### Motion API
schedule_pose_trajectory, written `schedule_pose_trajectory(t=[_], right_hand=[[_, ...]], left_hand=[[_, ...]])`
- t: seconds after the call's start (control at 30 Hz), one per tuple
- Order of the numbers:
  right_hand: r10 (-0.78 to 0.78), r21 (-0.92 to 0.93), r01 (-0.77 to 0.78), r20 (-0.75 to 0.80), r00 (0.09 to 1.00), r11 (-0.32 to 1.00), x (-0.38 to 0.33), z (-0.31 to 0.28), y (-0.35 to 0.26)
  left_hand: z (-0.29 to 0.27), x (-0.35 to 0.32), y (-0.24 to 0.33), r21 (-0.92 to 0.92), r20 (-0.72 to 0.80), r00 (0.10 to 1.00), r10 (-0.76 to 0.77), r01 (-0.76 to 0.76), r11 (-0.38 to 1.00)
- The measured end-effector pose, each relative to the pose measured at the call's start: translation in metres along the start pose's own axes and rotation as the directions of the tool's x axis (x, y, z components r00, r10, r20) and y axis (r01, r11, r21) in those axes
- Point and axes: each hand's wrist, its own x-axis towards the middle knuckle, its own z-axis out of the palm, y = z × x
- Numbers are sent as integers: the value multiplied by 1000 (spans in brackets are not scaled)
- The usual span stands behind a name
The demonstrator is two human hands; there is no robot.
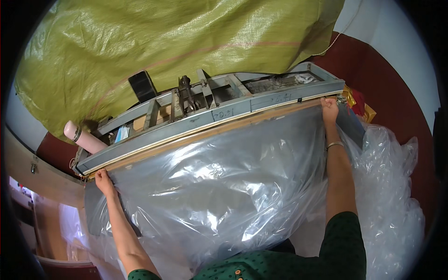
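- A dark red floor (396, 93) and a pale wall frame the scene; a big yellow-green woven sack (177, 42) hangs behind a long grey metal machine (219, 109) that runs slantwise, low at the left and high at the right.
- The left hand (103, 179) has its fingers curled shut on the near-left corner of the clear plastic sheet (219, 177), right at the machine's wooden front bar (205, 133).
- The right hand (329, 108) pinches the far-right corner against the same bar, fingers closed.
- The sheet's top edge lies along the bar between the two hands; its long axis follows the machine, and both hands are at its ends.
- The rest of the sheet billows down toward the person, with more loose plastic heaped at the right (392, 186).
- A pink bottle (84, 136) lies at the machine's left end.
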Motion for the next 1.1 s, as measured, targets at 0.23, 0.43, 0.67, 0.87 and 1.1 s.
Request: schedule_pose_trajectory(t=[0.23,0.43,0.67,0.87,1.1], right_hand=[[219,210,-237,104,970,949,-1,-5,-4],[178,224,-188,62,982,956,-4,-9,-13],[23,-84,-1,274,962,997,-9,-26,-46],[-22,-342,59,111,994,938,-22,-161,-63],[394,-885,-443,-360,846,143,-79,-366,-6]], left_hand=[[-15,1,-6,-44,-96,995,7,-11,999],[1,-16,14,16,-245,966,84,-83,996],[-60,-19,32,679,475,798,370,-600,423],[-15,-93,122,502,544,797,261,-559,660],[60,-203,213,-1,785,619,-14,24,1000]])
